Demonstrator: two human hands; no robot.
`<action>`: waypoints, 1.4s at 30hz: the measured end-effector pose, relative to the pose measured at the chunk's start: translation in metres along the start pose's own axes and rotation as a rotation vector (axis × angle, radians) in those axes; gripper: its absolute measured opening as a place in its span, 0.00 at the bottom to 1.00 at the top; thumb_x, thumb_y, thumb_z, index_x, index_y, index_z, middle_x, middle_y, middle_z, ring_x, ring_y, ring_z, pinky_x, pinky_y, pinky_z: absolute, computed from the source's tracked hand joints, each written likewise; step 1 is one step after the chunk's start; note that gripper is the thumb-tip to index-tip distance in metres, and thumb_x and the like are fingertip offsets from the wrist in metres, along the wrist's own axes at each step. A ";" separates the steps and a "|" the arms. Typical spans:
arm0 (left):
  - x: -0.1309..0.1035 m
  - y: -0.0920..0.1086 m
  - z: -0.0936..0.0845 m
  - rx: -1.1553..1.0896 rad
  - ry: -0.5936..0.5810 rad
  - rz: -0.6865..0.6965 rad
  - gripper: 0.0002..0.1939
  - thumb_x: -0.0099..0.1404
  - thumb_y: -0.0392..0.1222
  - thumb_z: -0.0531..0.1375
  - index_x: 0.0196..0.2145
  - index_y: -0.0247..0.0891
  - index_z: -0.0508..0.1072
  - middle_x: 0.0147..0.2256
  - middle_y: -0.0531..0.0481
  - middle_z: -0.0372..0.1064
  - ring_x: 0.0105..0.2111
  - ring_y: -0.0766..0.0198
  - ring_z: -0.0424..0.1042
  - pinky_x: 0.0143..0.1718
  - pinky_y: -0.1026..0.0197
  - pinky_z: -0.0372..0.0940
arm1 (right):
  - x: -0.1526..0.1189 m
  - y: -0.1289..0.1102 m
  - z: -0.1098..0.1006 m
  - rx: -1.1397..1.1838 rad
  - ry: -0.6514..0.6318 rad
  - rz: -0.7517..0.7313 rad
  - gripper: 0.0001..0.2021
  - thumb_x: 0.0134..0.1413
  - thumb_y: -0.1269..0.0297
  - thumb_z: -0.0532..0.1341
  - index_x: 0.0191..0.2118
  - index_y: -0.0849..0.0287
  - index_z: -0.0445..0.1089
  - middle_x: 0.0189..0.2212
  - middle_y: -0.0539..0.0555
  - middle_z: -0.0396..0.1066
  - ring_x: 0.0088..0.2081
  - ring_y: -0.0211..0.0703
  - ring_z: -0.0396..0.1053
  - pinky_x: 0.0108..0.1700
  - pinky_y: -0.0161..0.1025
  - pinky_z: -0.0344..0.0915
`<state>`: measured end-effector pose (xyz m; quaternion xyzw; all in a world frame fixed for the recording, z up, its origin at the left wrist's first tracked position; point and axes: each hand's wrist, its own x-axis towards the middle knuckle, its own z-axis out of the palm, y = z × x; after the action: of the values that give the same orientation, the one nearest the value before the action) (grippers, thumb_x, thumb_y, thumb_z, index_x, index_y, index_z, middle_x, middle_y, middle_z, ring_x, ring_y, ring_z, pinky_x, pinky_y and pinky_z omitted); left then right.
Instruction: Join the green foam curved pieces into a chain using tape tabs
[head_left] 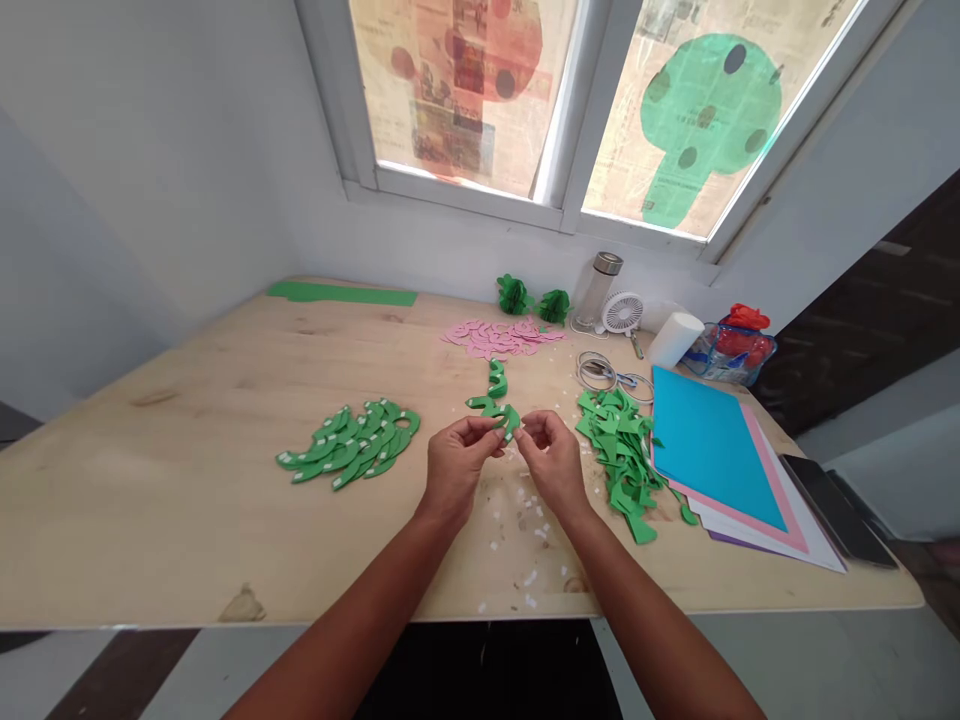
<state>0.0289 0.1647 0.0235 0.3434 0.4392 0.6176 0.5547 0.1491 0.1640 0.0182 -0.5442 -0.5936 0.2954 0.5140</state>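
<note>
Between both hands is a curved green foam piece (pixel 509 418) with a small white patch on it. My left hand (pixel 463 462) pinches its left side, and my right hand (pixel 553 457) has its fingertips closed at its right edge. Just beyond them lie more curved green pieces (pixel 496 380) with white patches. To the left spreads a pile of similar green curved pieces (pixel 360 440), many with white patches. Right of my right hand is a heap of green offcuts (pixel 619 455). Tiny white scraps (pixel 531 578) are scattered on the table near my forearms.
Pink cut pieces (pixel 502 337) lie behind the hands, with green paper balls (pixel 514 294) past them. Scissors (pixel 634 384), tape rings (pixel 595 370), a flask (pixel 598 290), a small fan (pixel 622 313) and a white roll (pixel 675 340) stand right. Coloured sheets (pixel 716 450) lie beside a dark phone-like slab (pixel 836 512).
</note>
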 end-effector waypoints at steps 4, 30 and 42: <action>0.014 -0.007 0.005 0.073 0.026 0.109 0.09 0.45 0.40 0.67 0.26 0.34 0.76 0.23 0.50 0.73 0.22 0.67 0.69 0.28 0.63 0.68 | 0.006 0.006 0.005 -0.193 0.076 -0.193 0.05 0.51 0.66 0.58 0.35 0.58 0.67 0.29 0.52 0.70 0.30 0.40 0.67 0.36 0.38 0.63; 0.045 -0.034 0.005 0.354 -0.004 0.293 0.05 0.51 0.40 0.64 0.28 0.38 0.76 0.28 0.51 0.76 0.28 0.63 0.74 0.34 0.62 0.69 | 0.015 0.031 0.016 -0.232 0.164 -0.190 0.05 0.53 0.70 0.56 0.33 0.58 0.68 0.29 0.53 0.71 0.32 0.42 0.67 0.36 0.39 0.64; 0.056 -0.031 -0.012 0.400 0.066 0.395 0.07 0.53 0.41 0.62 0.31 0.38 0.76 0.30 0.49 0.76 0.30 0.61 0.75 0.36 0.59 0.70 | 0.029 0.016 0.042 0.046 0.128 0.054 0.06 0.51 0.65 0.57 0.29 0.60 0.68 0.24 0.50 0.69 0.27 0.38 0.64 0.30 0.35 0.61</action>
<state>0.0216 0.2181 -0.0136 0.5046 0.4946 0.6257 0.3304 0.1194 0.2039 -0.0007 -0.5659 -0.5376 0.2874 0.5550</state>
